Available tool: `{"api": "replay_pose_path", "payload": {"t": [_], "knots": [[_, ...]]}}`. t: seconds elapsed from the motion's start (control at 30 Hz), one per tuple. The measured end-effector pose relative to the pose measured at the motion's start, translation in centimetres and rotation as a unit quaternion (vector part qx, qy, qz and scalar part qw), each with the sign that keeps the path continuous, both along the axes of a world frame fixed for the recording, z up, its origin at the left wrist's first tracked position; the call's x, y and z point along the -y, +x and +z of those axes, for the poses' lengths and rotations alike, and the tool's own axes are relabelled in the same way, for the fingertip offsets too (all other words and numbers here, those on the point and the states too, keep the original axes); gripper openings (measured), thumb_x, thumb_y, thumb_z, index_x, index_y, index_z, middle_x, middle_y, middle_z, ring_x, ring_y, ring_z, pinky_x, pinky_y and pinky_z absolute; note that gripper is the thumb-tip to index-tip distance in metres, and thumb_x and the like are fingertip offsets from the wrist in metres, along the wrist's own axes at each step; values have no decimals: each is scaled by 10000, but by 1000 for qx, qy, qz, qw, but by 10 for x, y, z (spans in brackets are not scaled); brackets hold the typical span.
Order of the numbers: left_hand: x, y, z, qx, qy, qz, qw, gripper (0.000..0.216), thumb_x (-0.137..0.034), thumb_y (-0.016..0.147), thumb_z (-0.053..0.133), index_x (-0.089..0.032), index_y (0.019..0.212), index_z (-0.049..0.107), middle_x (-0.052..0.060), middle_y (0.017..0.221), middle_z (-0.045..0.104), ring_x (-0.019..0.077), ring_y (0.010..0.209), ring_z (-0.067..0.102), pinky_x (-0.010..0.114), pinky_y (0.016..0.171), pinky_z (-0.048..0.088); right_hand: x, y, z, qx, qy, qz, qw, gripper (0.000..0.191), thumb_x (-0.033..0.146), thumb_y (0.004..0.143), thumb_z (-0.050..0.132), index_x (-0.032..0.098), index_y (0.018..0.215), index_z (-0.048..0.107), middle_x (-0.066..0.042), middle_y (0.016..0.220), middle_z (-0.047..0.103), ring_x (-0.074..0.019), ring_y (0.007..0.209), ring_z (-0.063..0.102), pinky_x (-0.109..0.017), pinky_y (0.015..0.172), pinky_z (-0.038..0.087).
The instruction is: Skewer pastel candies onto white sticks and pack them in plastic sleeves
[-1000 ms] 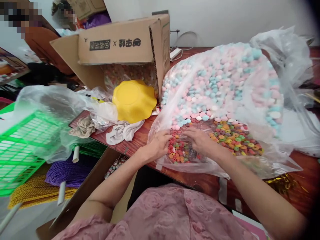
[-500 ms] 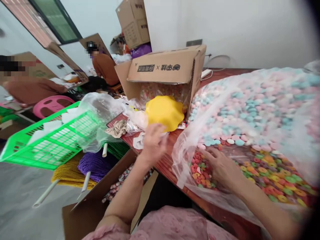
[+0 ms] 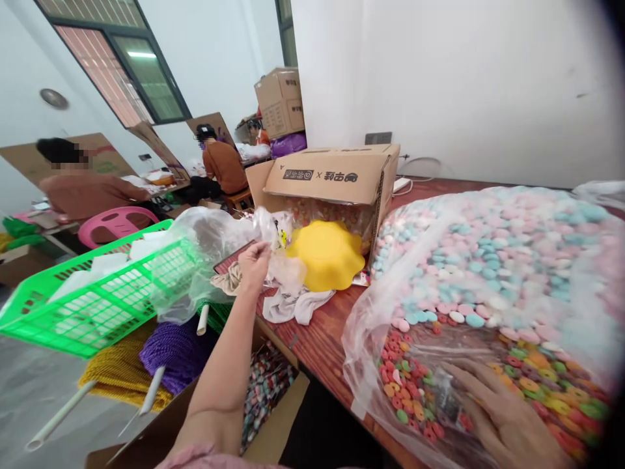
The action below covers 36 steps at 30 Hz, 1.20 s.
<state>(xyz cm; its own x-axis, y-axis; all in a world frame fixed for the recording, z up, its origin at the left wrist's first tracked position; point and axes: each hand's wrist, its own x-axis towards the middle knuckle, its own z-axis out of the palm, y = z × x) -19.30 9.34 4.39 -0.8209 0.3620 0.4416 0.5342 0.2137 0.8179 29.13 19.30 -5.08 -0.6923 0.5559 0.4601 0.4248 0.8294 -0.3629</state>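
Observation:
My left hand (image 3: 254,264) reaches over the table's left edge with thumb and fingers pinched together. Thin clear plastic (image 3: 266,228) rises right behind its fingertips; what the pinch holds is too small to make out. My right hand (image 3: 510,404) rests low on a clear plastic bag, fingers stretched and apart. A small shiny clear packet (image 3: 446,394) lies by its fingertips, and I cannot tell whether it is gripped. Small coloured rings (image 3: 405,384) lie around that hand, with more rings (image 3: 551,384) to its right. Pink, blue and white rounded pieces (image 3: 483,260) fill the bag behind.
A yellow wavy-edged bowl (image 3: 327,254) leans before an open cardboard box (image 3: 332,172). White cloth (image 3: 295,306) lies on the reddish table (image 3: 317,339). Left are a green basket (image 3: 92,306), purple cord (image 3: 173,355) and a low box of striped pieces (image 3: 268,391). People sit farther back.
My left hand has moved left, away from the yellow bowl, and its fingers have closed into a pinch. My right hand has shifted right and nearer; a small clear packet now shows beside it.

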Motion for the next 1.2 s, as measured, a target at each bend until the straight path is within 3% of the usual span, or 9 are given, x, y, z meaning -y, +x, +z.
{"api": "replay_pose_path", "payload": {"t": [0.17,0.3,0.43,0.57,0.67,0.87,1.0,1.1,1.2], "knots": [[12,12,9,-120,67,-87,987,288,-240,802,500,-125,1016,655,44,807,690,146,664,613,305,642,536,3,8,16,-10,-40,-11,999,417,310,891,491,500,1251,584,-63,1099,688,-296,958,705,-489,760,615],[13,51,8,-223,8,-203,953,169,-173,841,511,-172,900,670,50,873,700,163,797,635,337,757,541,8,-13,36,-32,-64,-16,997,320,282,897,482,418,1114,674,-66,1068,701,-298,961,698,-482,792,603],[11,104,-28,-323,-123,-338,875,212,-35,748,518,-197,738,654,30,728,659,155,724,617,300,709,524,20,-61,68,-31,-16,80,996,484,143,880,442,428,1243,588,-48,1185,666,-253,1075,655,-420,859,570],[10,132,-54,-441,-255,-361,781,224,-5,770,469,-156,757,634,80,785,646,191,743,603,341,712,517,26,-129,108,20,115,216,969,509,47,806,393,257,1196,645,-115,1285,611,-282,1076,610,-442,841,531],[11,143,-52,-458,-230,-370,774,247,-16,803,436,-151,810,643,93,823,643,208,798,607,364,738,533,18,-182,126,41,83,159,983,489,77,787,462,200,1222,650,-175,1390,510,-313,1129,555,-467,915,475],[22,144,-24,-413,-173,-345,825,233,-175,925,442,-180,1010,659,126,995,667,229,959,620,385,861,530,-14,-248,106,-1,-195,147,970,376,94,735,518,140,1046,723,-57,896,726,-177,809,643,-275,779,516],[37,107,-8,-332,-208,-186,901,256,-316,953,480,-171,1067,657,108,897,692,221,862,645,344,803,515,-26,-255,97,-52,-202,103,973,392,116,780,434,114,1059,709,-56,855,724,-165,759,654,-269,755,518],[53,79,2,-281,-236,-80,927,269,-312,933,497,-165,1088,661,74,826,691,205,772,639,317,740,493,-32,-248,103,-84,-189,75,976,522,106,760,434,92,1251,612,-53,837,713,-176,793,661,-290,810,511],[65,81,15,-288,-168,-42,942,268,-321,931,493,-178,1053,684,68,834,680,202,771,619,328,767,493,-27,-242,110,-66,-159,78,982,662,83,712,453,92,1372,510,-43,817,709,-185,794,656,-299,826,504]]}}
